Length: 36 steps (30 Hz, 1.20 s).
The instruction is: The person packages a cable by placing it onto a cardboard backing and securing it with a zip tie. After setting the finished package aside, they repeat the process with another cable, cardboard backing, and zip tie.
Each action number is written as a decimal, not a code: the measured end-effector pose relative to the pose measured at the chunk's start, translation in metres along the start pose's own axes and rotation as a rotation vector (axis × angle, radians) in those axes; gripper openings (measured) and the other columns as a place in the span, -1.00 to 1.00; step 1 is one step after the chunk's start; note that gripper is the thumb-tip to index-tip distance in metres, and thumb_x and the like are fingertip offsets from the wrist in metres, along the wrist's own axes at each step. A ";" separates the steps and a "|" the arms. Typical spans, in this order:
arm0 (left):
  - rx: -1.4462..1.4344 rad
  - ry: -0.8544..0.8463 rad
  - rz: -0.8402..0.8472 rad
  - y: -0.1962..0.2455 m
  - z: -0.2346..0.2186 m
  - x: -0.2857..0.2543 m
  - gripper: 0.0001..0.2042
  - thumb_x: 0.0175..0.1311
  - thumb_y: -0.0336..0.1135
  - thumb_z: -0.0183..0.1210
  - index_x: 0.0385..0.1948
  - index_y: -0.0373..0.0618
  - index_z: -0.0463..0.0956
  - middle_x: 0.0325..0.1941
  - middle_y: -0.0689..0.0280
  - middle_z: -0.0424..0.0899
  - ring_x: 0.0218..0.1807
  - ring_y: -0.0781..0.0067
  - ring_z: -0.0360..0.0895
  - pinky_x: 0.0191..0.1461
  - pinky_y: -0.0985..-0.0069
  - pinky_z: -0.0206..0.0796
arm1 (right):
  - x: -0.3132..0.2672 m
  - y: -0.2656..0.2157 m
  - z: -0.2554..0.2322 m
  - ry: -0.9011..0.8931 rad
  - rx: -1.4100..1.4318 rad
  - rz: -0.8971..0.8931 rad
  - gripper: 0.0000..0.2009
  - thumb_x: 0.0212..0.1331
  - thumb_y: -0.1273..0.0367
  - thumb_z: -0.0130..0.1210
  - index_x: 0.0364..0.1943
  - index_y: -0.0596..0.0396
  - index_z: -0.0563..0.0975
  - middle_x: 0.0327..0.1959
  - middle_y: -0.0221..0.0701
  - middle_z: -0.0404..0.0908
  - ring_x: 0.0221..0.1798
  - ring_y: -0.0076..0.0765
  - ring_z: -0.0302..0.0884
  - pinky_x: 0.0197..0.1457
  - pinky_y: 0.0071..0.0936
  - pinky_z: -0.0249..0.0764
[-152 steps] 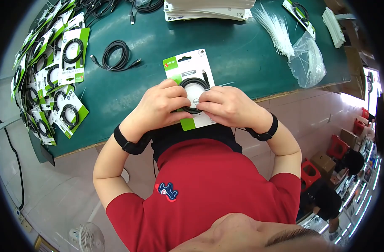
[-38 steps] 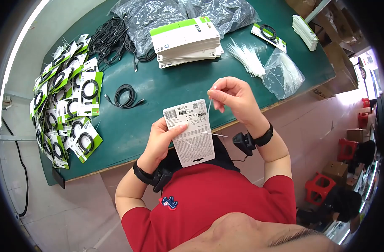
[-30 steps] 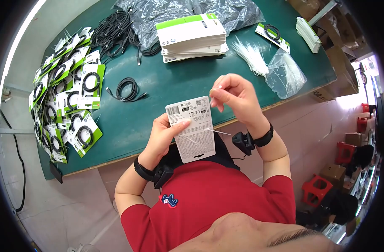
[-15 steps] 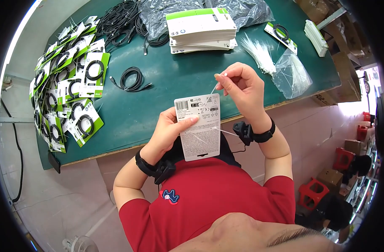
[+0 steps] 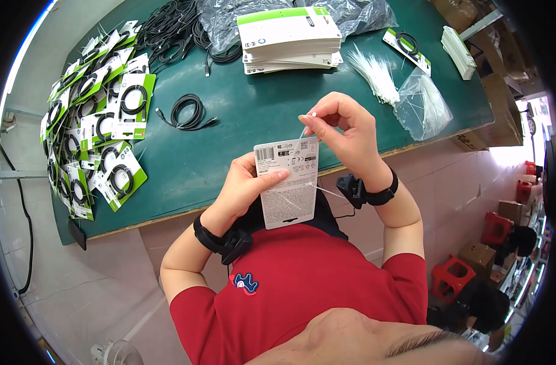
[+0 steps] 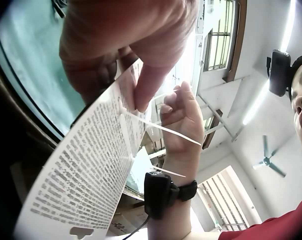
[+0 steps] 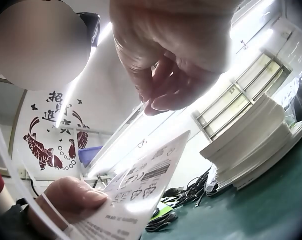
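Observation:
In the head view my left hand point(image 5: 244, 185) grips a white packaging card point(image 5: 287, 210) by its left edge, thumb on the printed back and fingers behind. The card stands tilted over my lap, barcode end up. White cable-tie ends point(image 5: 328, 191) stick out of its back, also seen as a cable tie point(image 6: 166, 131) in the left wrist view. Just above the card's top edge my right hand point(image 5: 351, 131) pinches a thin white cable tie point(image 5: 301, 137) between thumb and index finger; its length overlaps the printed back. The card's front is hidden.
A loose coiled black cable point(image 5: 188, 112) lies on the green table point(image 5: 229, 146). Finished-looking cable cards point(image 5: 132, 103) pile up at left. Behind are a stack of cards point(image 5: 290, 36) and black cables point(image 5: 168, 30); loose cable ties point(image 5: 372, 76) and a plastic bag point(image 5: 427, 109) lie at right.
Five seconds ago the card faced up with a coiled black cable under both hands; now its back shows. Lately my right hand has shifted slightly left, bringing its cable tie over the card's top.

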<state>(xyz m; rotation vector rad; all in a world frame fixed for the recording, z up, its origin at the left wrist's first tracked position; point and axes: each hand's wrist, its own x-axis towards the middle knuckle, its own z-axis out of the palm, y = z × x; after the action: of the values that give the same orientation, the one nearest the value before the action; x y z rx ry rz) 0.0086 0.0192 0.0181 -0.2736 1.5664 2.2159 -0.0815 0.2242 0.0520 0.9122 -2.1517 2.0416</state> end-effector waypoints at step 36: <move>0.013 -0.102 -0.077 -0.010 -0.010 0.000 -0.72 0.27 -0.42 0.30 0.00 -0.27 0.60 -0.09 0.25 0.74 -0.06 0.51 0.66 0.08 0.47 0.50 | -0.029 0.012 0.009 -0.194 -0.297 -0.195 -0.85 -0.03 0.54 0.40 -0.42 0.10 0.62 -0.44 -0.45 0.67 -0.49 -0.50 0.46 -0.45 -0.55 0.33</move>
<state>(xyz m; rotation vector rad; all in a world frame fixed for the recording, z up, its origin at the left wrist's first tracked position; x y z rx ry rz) 0.0122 0.0130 0.0060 -0.2109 1.4904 2.1259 -0.0599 0.2265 0.0281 1.2586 -2.2701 1.5502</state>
